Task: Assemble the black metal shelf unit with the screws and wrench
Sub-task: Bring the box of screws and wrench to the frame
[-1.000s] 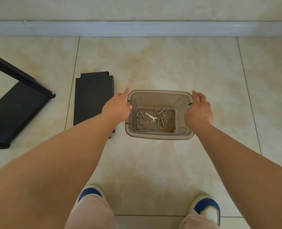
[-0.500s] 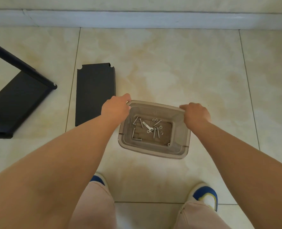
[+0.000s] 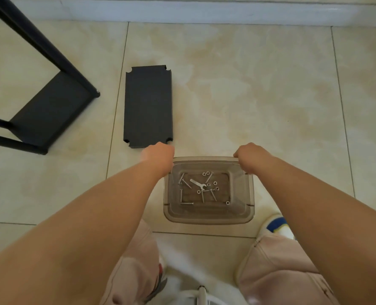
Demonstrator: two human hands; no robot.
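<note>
A flat black panel (image 3: 148,106) with notched corners lies on the tiled floor (image 3: 259,95), beside the part-built frame (image 3: 43,111). Just near it, both the left hand (image 3: 159,156) and right hand (image 3: 249,156) grip the far rim of a clear bin (image 3: 209,219) holding screws (image 3: 186,203) and a wrench (image 3: 197,184).
</note>
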